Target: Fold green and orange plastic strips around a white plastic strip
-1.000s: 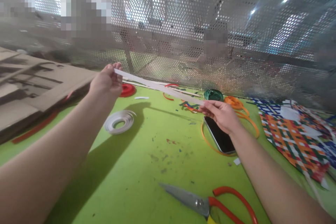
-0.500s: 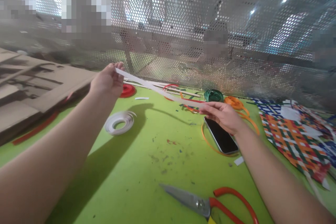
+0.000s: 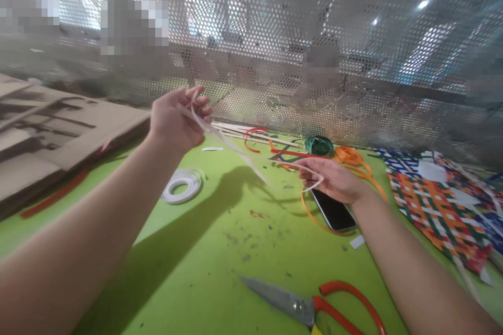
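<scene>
My left hand (image 3: 178, 118), raised over the far left of the green table, pinches a thin white strip (image 3: 245, 158). Part of the strip crosses over itself at those fingers. It slants down to the right and blurs in the middle. My right hand (image 3: 334, 178) is closed on a bent, looped part of the strip, above a black-screened phone (image 3: 334, 212). Under my left wrist lies a white coil of strip (image 3: 182, 187). Scissors with orange handles (image 3: 293, 303) rest at the front, their blades pointing left.
Cardboard pieces (image 3: 74, 125) are stacked at the left. A green coil (image 3: 319, 145) and an orange coil (image 3: 348, 156) lie near the perforated metal screen (image 3: 251, 63) at the back. Colourful woven strips (image 3: 436, 204) cover the right side. Loose scraps dot the green table (image 3: 204, 261).
The strip was stretched nearly straight between my hands; now it sags and loops at both ends. My left hand has moved right and turned its fingers. My right hand has shifted slightly down.
</scene>
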`<act>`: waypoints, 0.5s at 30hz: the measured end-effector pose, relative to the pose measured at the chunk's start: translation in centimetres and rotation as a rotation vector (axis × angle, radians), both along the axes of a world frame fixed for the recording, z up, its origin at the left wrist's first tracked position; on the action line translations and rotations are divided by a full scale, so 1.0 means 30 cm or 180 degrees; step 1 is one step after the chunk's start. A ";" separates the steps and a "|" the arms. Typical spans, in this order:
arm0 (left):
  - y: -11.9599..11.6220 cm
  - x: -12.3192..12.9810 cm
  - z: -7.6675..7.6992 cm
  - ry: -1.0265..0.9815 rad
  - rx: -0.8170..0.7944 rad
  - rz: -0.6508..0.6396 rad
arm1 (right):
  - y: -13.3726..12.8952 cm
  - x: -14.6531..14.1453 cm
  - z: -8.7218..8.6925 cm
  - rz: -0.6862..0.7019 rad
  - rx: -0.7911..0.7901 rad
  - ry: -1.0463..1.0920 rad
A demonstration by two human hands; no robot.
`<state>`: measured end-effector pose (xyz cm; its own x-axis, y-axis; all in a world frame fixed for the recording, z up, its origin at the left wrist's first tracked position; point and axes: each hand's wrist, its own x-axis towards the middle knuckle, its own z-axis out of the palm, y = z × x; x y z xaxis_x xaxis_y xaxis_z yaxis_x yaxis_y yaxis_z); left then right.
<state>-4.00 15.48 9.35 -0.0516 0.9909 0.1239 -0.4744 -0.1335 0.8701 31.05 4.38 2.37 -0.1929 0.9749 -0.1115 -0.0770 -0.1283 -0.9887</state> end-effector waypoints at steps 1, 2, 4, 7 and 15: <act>-0.006 0.008 0.003 0.0047 -0.0019 -0.0105 | -0.002 0.000 0.004 0.0040 0.0009 -0.0031; -0.013 0.016 0.006 0.0061 -0.0033 -0.0186 | -0.004 -0.001 0.008 0.0090 0.0021 -0.0060; -0.027 0.035 0.010 0.0117 -0.0036 -0.0263 | -0.009 -0.008 0.017 0.0215 0.0035 -0.0101; -0.043 0.056 0.018 0.0248 0.0022 -0.0162 | -0.021 -0.022 0.033 0.0425 0.0067 -0.0098; -0.011 0.031 0.000 0.1325 0.0111 0.0222 | -0.048 -0.016 0.064 0.0634 0.0193 0.0037</act>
